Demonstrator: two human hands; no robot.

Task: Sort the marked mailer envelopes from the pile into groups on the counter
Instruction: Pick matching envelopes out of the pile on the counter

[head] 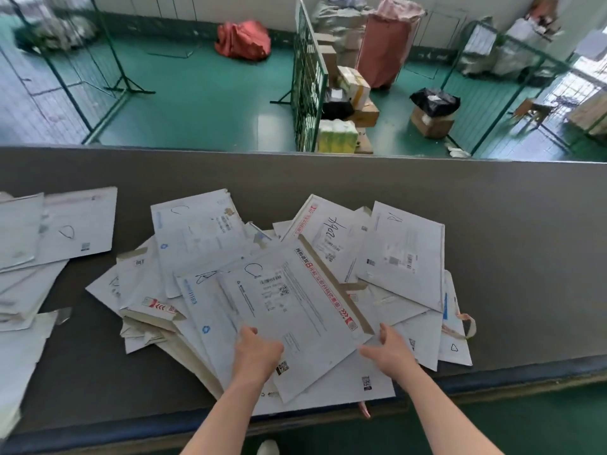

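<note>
- A grey tabletop (492, 198) with a blue front edge runs across the view; beyond it lies a green floor (203, 103) with wire partitions (307, 80), cardboard boxes (430, 121), a red sack (243, 39) and a pink bag (387, 41).
- A loose pile (328, 290) of white mailers is spread over the middle of the tabletop, overlapping at many angles.
- The top mailer (292, 310), marked with a hand-drawn "C", lies on the pile, tilted, with a red-printed strip along its right edge.
- The left hand (258, 351) grips this mailer's near left edge, thumb on top.
- The right hand (389, 351) holds its near right corner, fingers curled at the edge.
- Another "C" mailer (197, 231) lies further back on the pile.
- A separate group (49, 231) of mailers lies at the left of the tabletop, its top one bearing a drawn triangle.
</note>
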